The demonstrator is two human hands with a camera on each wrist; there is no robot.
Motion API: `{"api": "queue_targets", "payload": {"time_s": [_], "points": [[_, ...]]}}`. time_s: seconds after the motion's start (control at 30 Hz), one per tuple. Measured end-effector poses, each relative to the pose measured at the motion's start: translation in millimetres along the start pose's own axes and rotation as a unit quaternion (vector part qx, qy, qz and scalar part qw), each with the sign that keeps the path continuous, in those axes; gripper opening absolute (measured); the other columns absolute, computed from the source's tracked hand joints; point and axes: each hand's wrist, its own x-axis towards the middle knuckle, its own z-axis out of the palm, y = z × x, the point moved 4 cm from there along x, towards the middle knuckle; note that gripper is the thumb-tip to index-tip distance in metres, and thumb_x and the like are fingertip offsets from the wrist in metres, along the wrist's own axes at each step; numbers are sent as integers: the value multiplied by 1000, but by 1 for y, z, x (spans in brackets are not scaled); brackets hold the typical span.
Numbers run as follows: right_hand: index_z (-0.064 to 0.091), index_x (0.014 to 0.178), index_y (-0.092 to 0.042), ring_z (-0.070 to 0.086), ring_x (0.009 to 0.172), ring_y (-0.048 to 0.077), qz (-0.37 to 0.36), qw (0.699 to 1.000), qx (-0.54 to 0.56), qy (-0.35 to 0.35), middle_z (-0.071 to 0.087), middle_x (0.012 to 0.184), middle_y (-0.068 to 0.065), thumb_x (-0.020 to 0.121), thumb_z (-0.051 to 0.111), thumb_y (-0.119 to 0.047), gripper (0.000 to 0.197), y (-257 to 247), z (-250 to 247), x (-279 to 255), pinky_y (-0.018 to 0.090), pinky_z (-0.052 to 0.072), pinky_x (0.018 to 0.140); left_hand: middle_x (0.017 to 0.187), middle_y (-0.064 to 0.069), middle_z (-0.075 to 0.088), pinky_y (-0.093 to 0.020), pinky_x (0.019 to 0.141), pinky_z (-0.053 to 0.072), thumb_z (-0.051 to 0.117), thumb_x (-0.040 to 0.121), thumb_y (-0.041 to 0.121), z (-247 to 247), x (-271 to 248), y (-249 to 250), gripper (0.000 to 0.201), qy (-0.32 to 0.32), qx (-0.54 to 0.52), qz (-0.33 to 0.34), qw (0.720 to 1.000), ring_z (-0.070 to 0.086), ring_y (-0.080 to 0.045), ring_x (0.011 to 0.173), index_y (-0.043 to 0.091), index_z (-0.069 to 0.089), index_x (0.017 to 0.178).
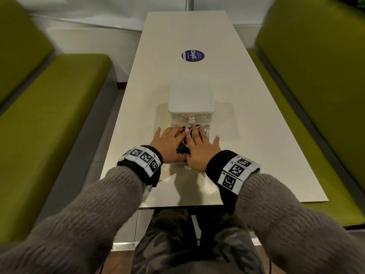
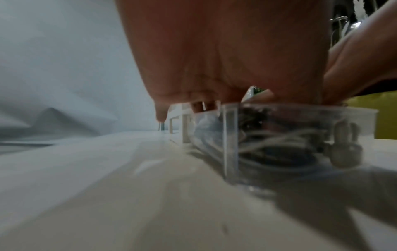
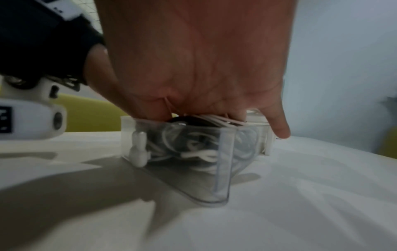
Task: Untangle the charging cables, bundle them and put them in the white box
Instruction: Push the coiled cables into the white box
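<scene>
A white box (image 1: 191,95) with a flat lid stands mid-table; its upper drawer, with a small rabbit-shaped knob (image 1: 191,120), is closed. The clear lower drawer (image 1: 207,131) is pulled out toward me and holds coiled black and white cables (image 1: 182,148). My left hand (image 1: 169,143) and right hand (image 1: 199,147) lie side by side, fingers straight, pressing down on the cables. Through the clear drawer wall (image 3: 223,161) the cable coils (image 3: 193,149) show beneath my right hand (image 3: 193,59). The left wrist view shows the drawer (image 2: 229,139), cables (image 2: 279,147) and left hand (image 2: 225,51).
The long white table (image 1: 256,135) carries a round purple sticker (image 1: 193,55) beyond the box. Green benches (image 1: 49,115) flank both sides. The drawer front bears a rabbit-shaped knob (image 3: 138,151). My left wrist camera (image 3: 32,118) hangs beside the drawer.
</scene>
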Motion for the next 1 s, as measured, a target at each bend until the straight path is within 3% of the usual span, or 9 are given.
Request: {"api": "queue_targets", "payload": {"time_s": [0.17,0.27,0.37,0.43,0.5,0.73,0.83,0.93,1.0], "points": [[-15,152,-22,-21,146,23,-2,1000,25,-1,-30,156,1,101,26,-44,68,4,3,2,64,3,112,144,-16,29,-42,115,23,63,79,16,-1,-12,5,76,133,-183,47,973,30,-31,135,4,24,143],[-18,150,-25,-22,146,23,-9,999,22,23,-31,156,2,101,23,-47,68,4,6,2,64,0,112,141,-18,34,-37,115,22,46,86,19,-4,-21,1,53,186,-160,12,969,28,-33,136,-1,37,135],[-23,148,-28,-23,145,21,-20,999,22,40,-33,155,2,101,19,-48,66,4,9,1,63,-6,112,153,-18,16,-23,115,4,33,96,26,-2,-27,9,58,81,-131,29,988,14,-29,143,-3,18,144],[-25,147,-25,-25,145,17,-24,998,49,43,-33,155,2,100,18,-48,68,5,8,-1,61,-9,113,157,-12,-8,-30,116,-3,29,100,27,0,-29,11,63,-14,-82,7,997,-6,-22,145,4,-4,147],[-28,146,-21,-26,144,13,-32,993,102,46,-32,155,0,101,19,-44,69,7,6,-2,59,-11,114,156,-10,-16,-40,119,-1,29,97,32,-4,-33,17,70,-51,-86,-7,995,-13,-20,144,10,-14,147],[-26,147,-21,-28,142,9,-58,980,189,37,-35,153,-4,104,15,-35,61,14,9,-2,53,-16,114,154,-7,-25,-44,119,-4,31,72,56,17,-23,39,99,-54,-183,34,981,-26,-26,140,13,-21,144],[-19,150,-24,-26,143,8,-61,974,215,28,-30,156,-4,102,24,-25,65,16,7,-1,52,-15,116,149,-5,-34,-41,117,-12,22,80,72,28,-25,43,99,-24,-93,31,995,-32,-23,137,12,-29,140],[-19,149,-23,-21,144,7,-61,953,295,25,-25,158,-5,99,33,-17,72,18,3,-3,47,-15,116,143,-6,-39,-44,114,-18,-7,63,84,33,-25,47,106,-1,5,14,1000,-37,-22,134,10,-33,134],[-19,149,-24,-13,147,10,-57,915,399,16,-16,161,-3,94,37,-14,79,21,2,0,44,-14,118,145,-8,-37,-46,115,-16,1,67,82,32,-23,47,105,-4,13,16,1000,-35,-24,135,11,-32,137]]}}
